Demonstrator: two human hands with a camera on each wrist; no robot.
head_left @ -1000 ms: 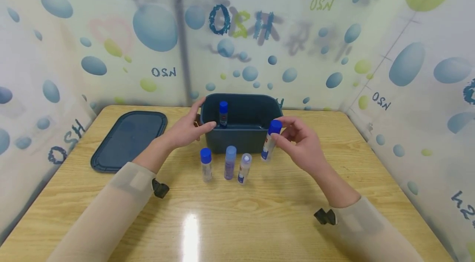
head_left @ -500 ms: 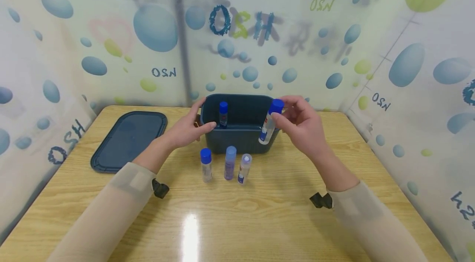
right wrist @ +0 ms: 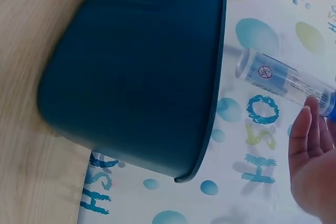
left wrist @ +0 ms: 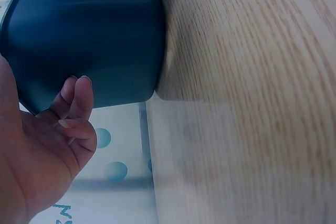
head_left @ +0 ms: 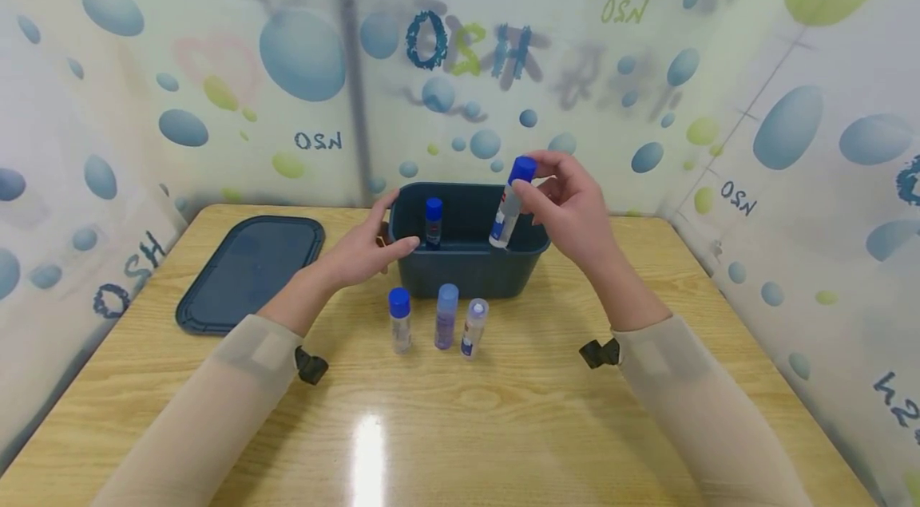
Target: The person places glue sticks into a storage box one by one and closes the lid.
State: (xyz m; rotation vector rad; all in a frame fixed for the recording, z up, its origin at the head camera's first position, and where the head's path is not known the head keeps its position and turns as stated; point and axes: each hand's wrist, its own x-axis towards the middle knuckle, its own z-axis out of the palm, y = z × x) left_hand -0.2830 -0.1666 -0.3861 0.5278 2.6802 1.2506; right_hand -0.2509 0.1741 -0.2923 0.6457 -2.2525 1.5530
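My right hand [head_left: 571, 207] pinches a slim clear bottle with a blue cap [head_left: 507, 207] near its cap, tilted, above the right half of a dark blue bin [head_left: 470, 271]. In the right wrist view the bottle [right wrist: 281, 78] is outside the rim, apart from it. My left hand [head_left: 366, 247] grips the bin's left end, thumb over the front rim; some of its fingers [left wrist: 81, 98] curl by the outer wall in the left wrist view. Another blue-capped bottle [head_left: 434, 221] stands inside the bin at the left.
Before the bin stand a blue-capped bottle [head_left: 400, 321], a pale-blue-capped bottle [head_left: 446, 317] and a bottle with a clear top [head_left: 473, 328]. A dark blue lid [head_left: 251, 274] lies flat at the left of the wooden table [head_left: 467, 427]. A patterned wall [head_left: 460, 116] stands behind.
My right hand has lifted the blue-capped bottle from in front of the bin's right corner, up and slightly left, over the opening. The left hand and the bin have stayed put.
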